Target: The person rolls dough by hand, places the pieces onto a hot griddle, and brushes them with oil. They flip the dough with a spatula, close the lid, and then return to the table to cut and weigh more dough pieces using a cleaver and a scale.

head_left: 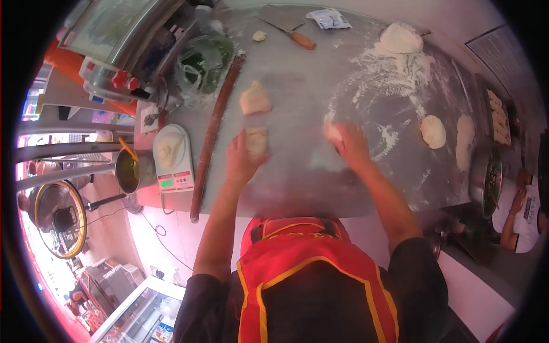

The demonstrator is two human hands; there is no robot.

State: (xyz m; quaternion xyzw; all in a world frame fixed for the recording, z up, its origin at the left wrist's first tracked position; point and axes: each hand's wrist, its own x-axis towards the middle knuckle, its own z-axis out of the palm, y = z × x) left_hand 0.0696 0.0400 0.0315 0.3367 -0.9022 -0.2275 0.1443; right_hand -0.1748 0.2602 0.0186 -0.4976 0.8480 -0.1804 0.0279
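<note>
On the steel worktop, my left hand (243, 159) is curled round the near side of a piece of dough (257, 140), with its fingers on the left and thumb at the right. Just beyond it lies a second dough piece (255, 99), apart from the hand. My right hand (350, 144) is low over the worktop at the edge of the floured area, fingers bent and blurred. At its fingertips shows a pale patch, and I cannot tell whether it is dough or flour.
A long rolling pin (218, 126) lies left of the dough, beside a scale (174, 157) bearing dough. A scraper (300, 40) and a packet (329, 19) lie at the back. Right are scattered flour (389, 86), a large dough lump (401, 38), a dough round (433, 132) and a metal bowl (479, 171).
</note>
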